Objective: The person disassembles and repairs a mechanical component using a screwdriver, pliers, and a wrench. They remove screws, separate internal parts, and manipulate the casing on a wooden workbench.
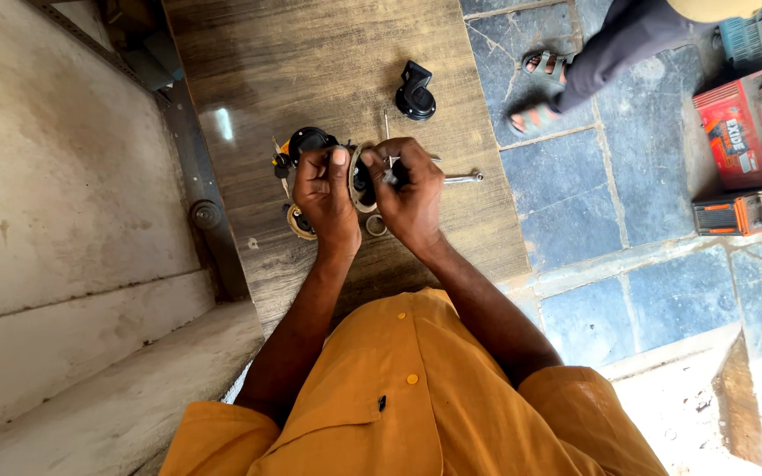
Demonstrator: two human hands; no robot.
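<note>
Both hands are up over the wooden surface (249,70), working on a small round part (362,179) with a pale metal ring around a black middle. The left hand (326,194) has its fingers curled shut around the left edge of that part, thumb pointing up over it. The right hand (409,192) is pinching a thin metal tool (390,166) at the part's right side, fingers closed tight on it; can't really tell what kind of tool it is since the hand covers most of it. Just behind the left hand there's a black and orange assembly (303,144) lying on the surface, and another ring-shaped piece (297,222) sits below the left wrist. A small metal ring (375,226) lies near the right wrist. A spanner (463,179) pokes out to the right of the right hand, and a black horn-shaped part (414,92) sits further up, well apart. Someone else's sandalled feet (540,88) are on the stone floor (593,220) nearby.
</note>
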